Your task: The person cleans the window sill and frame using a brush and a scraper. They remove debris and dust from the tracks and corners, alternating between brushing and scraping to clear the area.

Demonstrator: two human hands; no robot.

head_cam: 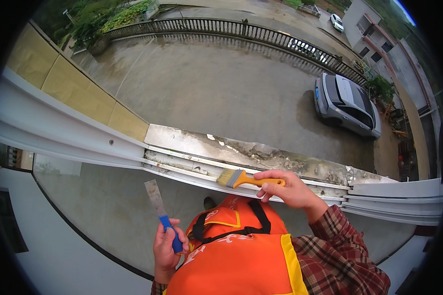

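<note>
My right hand grips the orange handle of a flat paintbrush. Its pale bristles point left, over the white sliding-window track; whether they touch it I cannot tell. Dirt and dark specks lie in the track's channels. In my left hand is a putty knife, held by its blue handle with the stained metal blade pointing up and away from me. The blade is apart from the track, over the indoor floor. Beyond the track runs a weathered outer sill with peeling white patches.
White window frame parts stand at the left and right of the opening. An orange apron with straps covers my front. Outside and below lie a wet concrete yard, a parked silver car and a balustrade.
</note>
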